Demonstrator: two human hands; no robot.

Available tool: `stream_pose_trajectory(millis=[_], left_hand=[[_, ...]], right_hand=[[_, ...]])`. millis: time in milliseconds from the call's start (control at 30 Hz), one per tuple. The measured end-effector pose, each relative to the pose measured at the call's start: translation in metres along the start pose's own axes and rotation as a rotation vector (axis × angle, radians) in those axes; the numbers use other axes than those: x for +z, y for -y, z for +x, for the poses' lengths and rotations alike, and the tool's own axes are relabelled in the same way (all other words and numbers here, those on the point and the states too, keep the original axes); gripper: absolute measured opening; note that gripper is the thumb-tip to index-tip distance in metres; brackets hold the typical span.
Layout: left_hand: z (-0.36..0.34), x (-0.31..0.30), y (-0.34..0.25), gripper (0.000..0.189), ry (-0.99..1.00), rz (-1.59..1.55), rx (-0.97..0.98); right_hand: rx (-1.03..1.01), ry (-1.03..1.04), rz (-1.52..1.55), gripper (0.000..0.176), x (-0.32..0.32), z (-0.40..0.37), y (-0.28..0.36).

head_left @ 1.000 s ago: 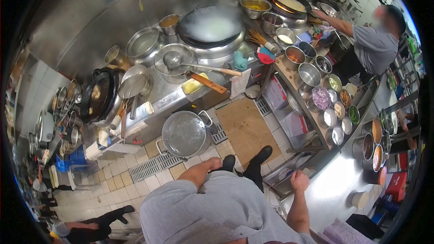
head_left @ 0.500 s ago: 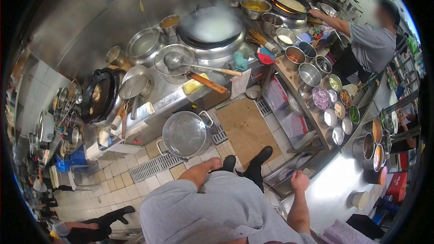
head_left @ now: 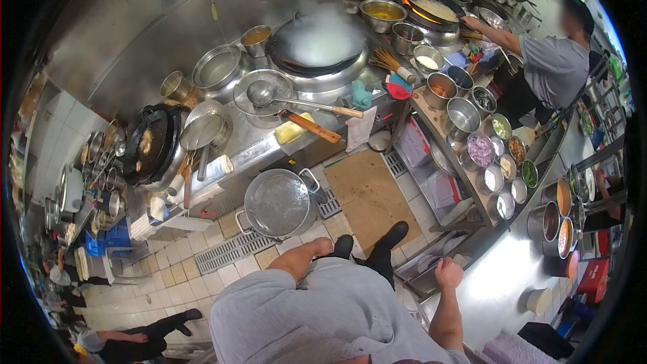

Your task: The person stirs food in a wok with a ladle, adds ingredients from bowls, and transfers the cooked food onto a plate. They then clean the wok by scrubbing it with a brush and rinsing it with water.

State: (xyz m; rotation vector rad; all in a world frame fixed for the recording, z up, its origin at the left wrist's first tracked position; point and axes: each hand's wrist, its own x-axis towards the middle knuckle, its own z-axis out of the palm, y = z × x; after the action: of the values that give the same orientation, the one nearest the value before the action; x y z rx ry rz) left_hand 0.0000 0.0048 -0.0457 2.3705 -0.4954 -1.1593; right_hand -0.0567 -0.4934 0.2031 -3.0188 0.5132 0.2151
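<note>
My left hand (head_left: pixel 321 248) hangs close in front of my body, near my black shoe; its fingers are mostly hidden. My right hand (head_left: pixel 448 272) is closed in a fist by the edge of the steel counter (head_left: pixel 482 259), with nothing visible in it. Between me and the stove, a large two-handled pot (head_left: pixel 276 202) stands on the floor. On the stove a wok (head_left: pixel 313 50) gives off thick steam. A ladle (head_left: pixel 261 94) rests on a round strainer (head_left: pixel 246 104), and a wooden-handled tool (head_left: pixel 313 128) lies next to a yellow cloth (head_left: pixel 291 131).
A co-worker (head_left: pixel 556 61) at right reaches to another wok (head_left: pixel 431 10) over flame. Several metal containers of ingredients, including chopped onion (head_left: pixel 480 150), line the side counter. A dark wok (head_left: pixel 145 145) with food sits at left. Another person (head_left: pixel 138 340) is at lower left.
The view has shifted very slightly. Both my hands stay where they were, and steam over the wok has drifted a little.
</note>
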Motion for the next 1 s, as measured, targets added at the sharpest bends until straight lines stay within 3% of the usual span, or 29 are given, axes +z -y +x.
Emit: stream_pose_trajectory(millis=[267,367,467,667,767,1000], left_hand=[[0.002,-0.008,-0.005,0.03,0.048,0.003,-0.05],[-0.011,-0.024,-0.02,0.029,0.044,0.046,-0.007],[0.008,-0.003,0.003,0.029,0.038,0.168,0.058],[0.001,-0.006,-0.004,0.031,-0.042,0.076,0.013],[0.0,-0.014,-0.008,0.031,0.039,0.112,0.035],[-0.007,-0.015,-0.012,0.032,0.016,0.089,0.012]], right_hand=[[-0.01,-0.01,-0.04,0.034,0.012,0.002,-0.006],[-0.018,-0.013,-0.043,0.035,0.014,0.002,-0.009],[-0.003,0.012,-0.033,0.036,0.015,0.004,-0.01],[0.017,0.015,-0.03,0.037,0.009,0.002,-0.005],[0.014,0.015,-0.029,0.037,0.009,0.003,-0.006],[0.007,-0.007,-0.042,0.038,0.012,0.003,-0.006]])
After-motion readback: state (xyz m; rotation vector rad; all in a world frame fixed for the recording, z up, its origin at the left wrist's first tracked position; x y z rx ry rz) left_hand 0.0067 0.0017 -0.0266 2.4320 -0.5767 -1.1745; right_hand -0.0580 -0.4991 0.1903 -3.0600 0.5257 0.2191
